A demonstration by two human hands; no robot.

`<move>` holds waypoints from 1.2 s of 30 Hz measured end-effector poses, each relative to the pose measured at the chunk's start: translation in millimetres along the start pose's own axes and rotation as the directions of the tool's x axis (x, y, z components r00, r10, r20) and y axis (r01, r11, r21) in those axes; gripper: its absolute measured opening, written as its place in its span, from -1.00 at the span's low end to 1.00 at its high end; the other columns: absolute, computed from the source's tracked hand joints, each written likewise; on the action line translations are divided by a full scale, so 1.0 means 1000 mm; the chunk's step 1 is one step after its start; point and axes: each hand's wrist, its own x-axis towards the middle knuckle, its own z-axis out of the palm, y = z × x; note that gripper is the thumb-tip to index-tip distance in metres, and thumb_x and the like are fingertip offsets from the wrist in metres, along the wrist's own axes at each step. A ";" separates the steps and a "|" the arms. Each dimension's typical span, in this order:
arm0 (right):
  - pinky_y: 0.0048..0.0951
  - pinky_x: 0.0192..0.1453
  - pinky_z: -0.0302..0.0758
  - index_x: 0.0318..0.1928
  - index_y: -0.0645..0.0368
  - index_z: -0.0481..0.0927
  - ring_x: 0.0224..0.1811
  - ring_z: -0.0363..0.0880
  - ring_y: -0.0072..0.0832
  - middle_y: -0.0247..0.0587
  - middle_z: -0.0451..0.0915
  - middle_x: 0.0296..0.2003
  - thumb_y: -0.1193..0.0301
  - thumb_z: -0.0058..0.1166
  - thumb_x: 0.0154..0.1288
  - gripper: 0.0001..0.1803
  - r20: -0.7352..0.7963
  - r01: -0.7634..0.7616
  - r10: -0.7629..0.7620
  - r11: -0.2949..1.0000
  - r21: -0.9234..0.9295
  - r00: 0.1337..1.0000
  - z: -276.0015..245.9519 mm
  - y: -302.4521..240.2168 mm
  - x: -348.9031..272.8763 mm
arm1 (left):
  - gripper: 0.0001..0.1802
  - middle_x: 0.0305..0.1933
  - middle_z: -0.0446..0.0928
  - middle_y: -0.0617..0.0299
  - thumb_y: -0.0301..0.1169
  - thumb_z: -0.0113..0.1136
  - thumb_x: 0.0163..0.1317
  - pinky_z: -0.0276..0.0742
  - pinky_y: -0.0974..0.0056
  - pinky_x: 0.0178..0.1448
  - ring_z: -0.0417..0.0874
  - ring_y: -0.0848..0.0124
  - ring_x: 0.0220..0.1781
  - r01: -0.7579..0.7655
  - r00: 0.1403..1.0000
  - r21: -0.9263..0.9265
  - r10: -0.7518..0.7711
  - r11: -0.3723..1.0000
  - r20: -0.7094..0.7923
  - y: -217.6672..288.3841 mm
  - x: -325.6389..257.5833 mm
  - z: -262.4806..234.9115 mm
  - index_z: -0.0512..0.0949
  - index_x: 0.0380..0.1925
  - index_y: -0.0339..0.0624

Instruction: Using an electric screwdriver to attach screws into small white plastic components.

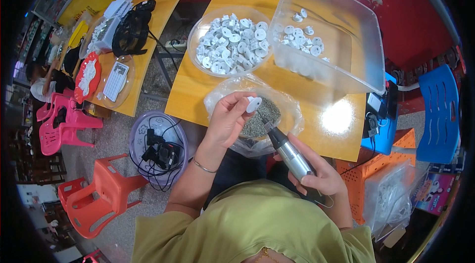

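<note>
My left hand (228,119) pinches a small round white plastic part (254,104) between thumb and fingers. In my right hand (316,166) is a silver and black electric screwdriver (291,156), its tip angled up toward the white part. Whether the tip touches the part is hard to make out. Below them a clear plastic bag (292,114) lies spread open, with a heap of small grey metal screws (262,123) in it. A round clear tub (196,55) full of similar white parts stands behind my left hand.
A large translucent bin (341,72) with several white parts stands at the back right of the yellow table (190,100). On the floor at left are a purple basin (143,137) of black adapters and an orange chair (110,184). An orange crate (349,194) stands at right.
</note>
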 end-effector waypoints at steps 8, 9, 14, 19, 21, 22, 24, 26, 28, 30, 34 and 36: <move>-0.62 -0.54 0.37 0.43 0.09 -0.17 -0.47 0.41 -0.50 0.14 0.27 0.15 0.26 0.13 0.16 -0.05 -0.031 -0.038 0.040 0.997 0.062 0.999 0.002 0.000 0.001 | -0.71 -0.20 0.56 0.20 -0.29 0.09 0.29 0.53 0.40 -0.11 0.56 0.49 -0.22 0.006 1.000 0.037 -0.007 0.999 0.002 0.001 0.001 0.000 0.51 -0.13 -0.28; -0.61 -0.54 0.37 0.43 0.09 -0.17 -0.44 0.41 -0.49 0.13 0.28 0.15 0.24 0.11 0.18 -0.06 -0.015 -0.016 0.017 0.998 0.067 1.000 0.001 0.001 0.001 | -0.71 -0.20 0.56 0.20 -0.29 0.09 0.29 0.53 0.40 -0.11 0.56 0.49 -0.22 0.008 1.000 0.037 -0.008 0.999 0.002 0.002 0.001 0.000 0.51 -0.13 -0.28; -0.60 -0.54 0.39 0.43 0.08 -0.15 -0.38 0.42 -0.47 0.10 0.28 0.15 0.17 0.07 0.21 -0.09 -0.039 -0.042 0.049 0.988 0.150 0.998 0.003 0.000 -0.001 | -0.69 -0.18 0.56 0.20 -0.27 0.10 0.28 0.53 0.39 -0.10 0.56 0.48 -0.19 -0.002 1.000 0.060 0.001 0.998 0.016 0.003 -0.001 0.002 0.51 -0.12 -0.30; -0.59 -0.51 0.39 0.43 0.09 -0.15 -0.37 0.42 -0.47 0.10 0.27 0.16 0.13 0.03 0.25 -0.12 -0.038 -0.036 0.039 0.997 0.075 0.999 0.003 0.000 -0.001 | -0.72 -0.18 0.57 0.20 -0.33 0.12 0.28 0.52 0.38 -0.06 0.57 0.47 -0.16 0.013 1.000 0.023 -0.014 1.000 0.022 0.006 -0.001 0.003 0.53 -0.13 -0.30; -0.59 -0.50 0.40 0.43 0.09 -0.15 -0.36 0.42 -0.47 0.10 0.27 0.17 0.13 0.02 0.26 -0.13 -0.027 -0.023 0.025 0.998 0.054 0.999 0.003 0.001 -0.001 | -0.75 -0.19 0.57 0.19 -0.37 0.13 0.27 0.51 0.37 -0.02 0.57 0.46 -0.15 0.021 0.999 -0.004 -0.021 1.000 0.026 0.007 -0.002 0.004 0.54 -0.14 -0.31; -0.59 -0.50 0.40 0.43 0.09 -0.16 -0.36 0.42 -0.47 0.10 0.26 0.17 0.14 0.01 0.27 -0.13 -0.016 -0.011 0.012 0.999 0.032 1.000 0.002 0.002 -0.002 | -0.75 -0.19 0.57 0.19 -0.38 0.14 0.27 0.51 0.37 -0.02 0.57 0.46 -0.15 0.021 0.999 0.000 -0.021 1.000 0.026 0.007 -0.002 0.004 0.54 -0.14 -0.32; -0.59 -0.50 0.40 0.43 0.09 -0.16 -0.36 0.42 -0.47 0.10 0.26 0.18 0.15 0.00 0.27 -0.14 -0.001 -0.001 0.001 0.999 0.034 1.000 0.001 0.003 -0.002 | -0.75 -0.19 0.57 0.19 -0.38 0.14 0.26 0.51 0.37 -0.02 0.57 0.47 -0.15 0.021 0.999 0.004 -0.021 1.000 0.025 0.006 -0.002 0.004 0.54 -0.14 -0.32; -0.58 -0.50 0.40 0.43 0.09 -0.16 -0.36 0.42 -0.48 0.10 0.25 0.19 0.16 -0.01 0.28 -0.15 0.014 0.009 -0.009 0.999 0.035 1.000 0.001 0.002 -0.002 | -0.75 -0.19 0.57 0.19 -0.38 0.14 0.27 0.51 0.37 -0.02 0.58 0.47 -0.15 0.016 1.000 0.011 -0.016 1.000 0.017 0.006 -0.003 0.003 0.54 -0.14 -0.32; -0.58 -0.49 0.41 0.43 0.09 -0.16 -0.35 0.43 -0.48 0.09 0.24 0.19 0.19 -0.03 0.29 -0.16 -0.005 -0.019 0.019 1.000 -0.003 1.000 0.002 0.001 -0.002 | -0.75 -0.19 0.58 0.19 -0.38 0.14 0.27 0.51 0.38 -0.03 0.58 0.47 -0.16 0.018 1.000 0.017 -0.018 1.000 0.017 0.006 -0.003 0.003 0.55 -0.14 -0.32; -0.58 -0.49 0.41 0.43 0.10 -0.16 -0.35 0.43 -0.48 0.09 0.25 0.19 0.20 -0.03 0.29 -0.17 -0.004 -0.018 0.018 1.000 -0.013 1.000 0.002 0.001 -0.002 | -0.75 -0.19 0.58 0.19 -0.38 0.14 0.27 0.50 0.38 -0.03 0.58 0.47 -0.16 0.020 1.000 0.024 -0.020 1.000 0.016 0.006 -0.003 0.003 0.55 -0.14 -0.32; -0.58 -0.48 0.42 0.43 0.11 -0.16 -0.33 0.43 -0.48 0.09 0.25 0.19 0.21 -0.04 0.29 -0.18 0.007 -0.012 0.013 1.000 -0.028 1.000 0.001 0.001 -0.002 | -0.75 -0.19 0.58 0.19 -0.38 0.13 0.27 0.50 0.38 -0.04 0.57 0.47 -0.16 0.027 1.000 0.033 -0.028 0.999 0.014 0.007 -0.004 0.004 0.55 -0.14 -0.32; -0.58 -0.48 0.42 0.43 0.11 -0.16 -0.33 0.43 -0.48 0.08 0.25 0.19 0.21 -0.04 0.30 -0.18 0.008 -0.017 0.018 0.999 -0.035 1.000 0.001 0.000 -0.002 | -0.75 -0.19 0.58 0.19 -0.39 0.13 0.27 0.50 0.38 -0.04 0.57 0.48 -0.16 0.027 0.999 0.032 -0.027 0.999 0.020 0.007 -0.004 0.004 0.55 -0.14 -0.33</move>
